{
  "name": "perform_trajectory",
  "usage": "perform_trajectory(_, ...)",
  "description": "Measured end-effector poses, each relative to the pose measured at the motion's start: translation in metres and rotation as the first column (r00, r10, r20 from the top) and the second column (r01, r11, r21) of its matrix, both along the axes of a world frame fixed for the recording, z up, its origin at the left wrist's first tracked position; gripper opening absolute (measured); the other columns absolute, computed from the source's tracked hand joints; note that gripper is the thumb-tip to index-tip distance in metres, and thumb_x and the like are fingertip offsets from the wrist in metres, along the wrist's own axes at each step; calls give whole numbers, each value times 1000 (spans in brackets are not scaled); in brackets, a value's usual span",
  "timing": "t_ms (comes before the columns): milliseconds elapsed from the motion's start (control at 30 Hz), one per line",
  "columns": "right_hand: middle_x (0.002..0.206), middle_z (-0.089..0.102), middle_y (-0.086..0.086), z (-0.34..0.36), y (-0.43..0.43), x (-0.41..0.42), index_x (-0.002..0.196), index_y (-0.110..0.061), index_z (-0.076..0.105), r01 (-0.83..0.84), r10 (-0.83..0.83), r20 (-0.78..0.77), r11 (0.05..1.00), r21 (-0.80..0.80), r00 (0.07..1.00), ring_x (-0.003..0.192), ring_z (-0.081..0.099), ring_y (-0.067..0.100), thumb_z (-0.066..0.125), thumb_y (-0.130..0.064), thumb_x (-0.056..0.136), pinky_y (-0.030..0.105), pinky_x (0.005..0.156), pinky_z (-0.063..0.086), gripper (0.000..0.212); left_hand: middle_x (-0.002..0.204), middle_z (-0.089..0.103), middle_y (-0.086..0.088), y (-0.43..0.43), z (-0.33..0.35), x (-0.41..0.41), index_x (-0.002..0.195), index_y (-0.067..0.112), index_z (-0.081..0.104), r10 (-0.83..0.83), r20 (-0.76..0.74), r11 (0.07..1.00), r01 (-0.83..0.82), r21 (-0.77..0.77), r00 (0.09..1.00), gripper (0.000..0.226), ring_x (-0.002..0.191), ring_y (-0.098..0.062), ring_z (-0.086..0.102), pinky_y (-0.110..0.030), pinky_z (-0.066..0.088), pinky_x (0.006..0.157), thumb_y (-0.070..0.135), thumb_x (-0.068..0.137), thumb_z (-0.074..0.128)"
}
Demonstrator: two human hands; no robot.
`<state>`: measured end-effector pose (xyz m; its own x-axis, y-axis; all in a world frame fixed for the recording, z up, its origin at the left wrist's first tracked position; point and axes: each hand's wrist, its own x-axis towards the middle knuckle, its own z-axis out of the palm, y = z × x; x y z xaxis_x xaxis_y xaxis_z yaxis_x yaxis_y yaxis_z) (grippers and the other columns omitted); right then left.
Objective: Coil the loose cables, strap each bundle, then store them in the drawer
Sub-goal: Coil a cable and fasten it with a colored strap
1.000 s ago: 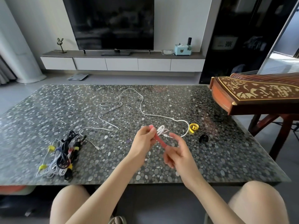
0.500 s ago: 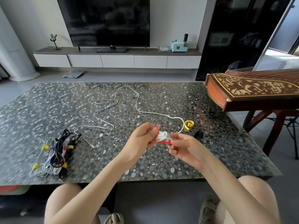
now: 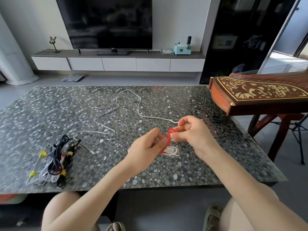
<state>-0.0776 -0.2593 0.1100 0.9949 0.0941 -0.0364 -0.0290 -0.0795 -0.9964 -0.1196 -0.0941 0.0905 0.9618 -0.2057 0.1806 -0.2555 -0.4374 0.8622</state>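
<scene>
1. Left hand (image 3: 146,151) and right hand (image 3: 191,135) are close together over the near-right part of the dark pebble-patterned glass surface (image 3: 50,117). Both are clamped on the same item.
2. The item is a thin red fastening strap (image 3: 168,138) looped round a small coiled white cable bundle (image 3: 172,150).
3. Left hand: thumb and fingers curled, pinching the strap's lower part right at the coil.
4. Right hand: fingers curled, pinching the strap's upper end. The red tip pokes out above the fingers.
5. The coil sits below and between the hands, loops pointing right. Can't tell whether it touches the surface or is just above it.
6. A long loose white cable (image 3: 116,106) lies uncoiled and snakes across the middle of the surface. One plug end lies near the left pile. The other end runs behind the right hand, and I can't tell whether it joins the coil.
7. A pile of strapped black and white cable bundles (image 3: 53,162), with yellow and red straps, sits at the near-left of the surface, well apart from the hands.
8. Low white drawer cabinet (image 3: 119,64) against the far wall, all fronts closed.
9. On the cabinet are a black flat-screen TV (image 3: 108,22) and a light-blue box (image 3: 182,49).
10. A carved brown wooden zither (image 3: 260,95) stands on a stand just beside the right edge of the surface.
</scene>
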Motion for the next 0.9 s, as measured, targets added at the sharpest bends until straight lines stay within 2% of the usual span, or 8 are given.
perform_trajectory(100, 66, 69, 9, 7, -8, 3, 82, -2, 60, -86, 95, -69, 988, 126, 993, 60, 68, 16, 70, 10, 74, 24, 55, 56, 18, 54, 56, 5, 0, -1, -2, 73, 29, 48, -8, 49, 994, 2, 113, 999, 22, 44, -7, 39, -21, 31, 48, 28, 94, 55)
perform_trajectory(233, 71, 72, 11, 5, -13, -2, 89, 0, 66, -183, 184, -31, 983, 4, 983, 63, 70, 19, 63, 3, 85, 24, 56, 56, 6, 52, 58, 16, 2, -2, -1, 77, 22, 50, 13, 31, 998, -15, 65, 999, 19, 46, -7, 41, -21, 32, 47, 28, 94, 54)
perform_trajectory(400, 64, 70, -2, -3, -8, -10, 81, -13, 73, -37, 58, 117, 983, -178, 991, 57, 62, 4, 71, -12, 83, 18, 54, 49, 3, 55, 62, 18, 0, -3, -2, 73, 24, 50, 27, -2, 999, -27, 23, 1000, 22, 47, -2, 47, -20, 34, 49, 27, 95, 53)
perform_trajectory(667, 65, 70, -6, -2, -1, -21, 75, -18, 74, 16, 30, 220, 978, -206, 975, 55, 58, -2, 75, -13, 80, 12, 55, 45, 8, 54, 61, 14, -2, -6, -2, 71, 24, 50, 40, -69, 998, -44, -49, 997, 25, 50, -2, 52, -27, 37, 54, 28, 96, 52)
perform_trajectory(733, 67, 71, -6, -2, -1, -23, 74, -20, 74, 21, 37, 247, 973, -230, 968, 60, 62, -1, 75, -14, 80, 12, 58, 47, 9, 54, 61, 12, -1, -7, -2, 70, 27, 51, 48, -77, 997, -53, -59, 996, 25, 51, -6, 53, -37, 40, 53, 30, 95, 52)
perform_trajectory(800, 71, 72, -5, -2, 0, -25, 74, -20, 74, -17, 67, 223, 976, -218, 972, 67, 66, 3, 74, -13, 80, 14, 62, 49, 9, 57, 63, 9, 0, -7, -1, 69, 28, 53, 60, -95, 994, -68, -82, 994, 26, 58, -22, 58, -50, 49, 64, 30, 95, 53)
perform_trajectory(833, 72, 73, -3, -2, 0, -25, 75, -18, 75, -54, 88, 182, 982, -183, 979, 69, 68, 6, 72, -13, 82, 16, 63, 51, 9, 59, 65, 7, 0, -7, 0, 69, 29, 54, 64, -104, 993, -74, -91, 993, 26, 63, -29, 61, -54, 50, 69, 29, 95, 53)
perform_trajectory(900, 76, 74, 3, 0, 0, -24, 77, -13, 74, -119, 121, 41, 992, -45, 992, 72, 70, 13, 66, -15, 87, 24, 67, 55, 13, 61, 66, 6, 1, -7, 1, 68, 32, 54, 65, -105, 992, -76, -99, 992, 28, 64, -28, 63, -55, 51, 71, 27, 95, 53)
